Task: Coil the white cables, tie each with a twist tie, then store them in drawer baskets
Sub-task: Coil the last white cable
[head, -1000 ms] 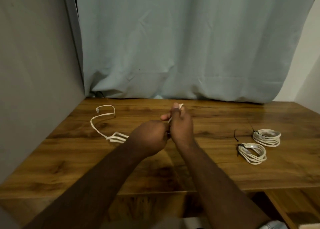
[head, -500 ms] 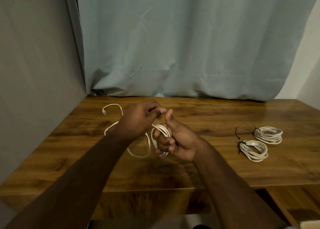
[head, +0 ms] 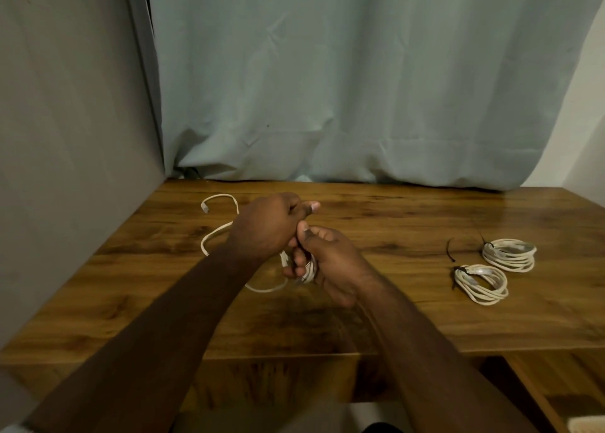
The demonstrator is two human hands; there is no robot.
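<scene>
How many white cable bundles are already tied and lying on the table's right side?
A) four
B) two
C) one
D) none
B: two tied coils lie side by side on the right of the table, the far coil and the near coil, each with a dark tie, while both hands work on a third cable.

Both hands grip white cable (head: 218, 234): right hand (head: 327, 262) holds coil, left hand (head: 268, 226) just beside; two tied coils (head: 494, 269) well right on surface (head: 393, 318).
</scene>
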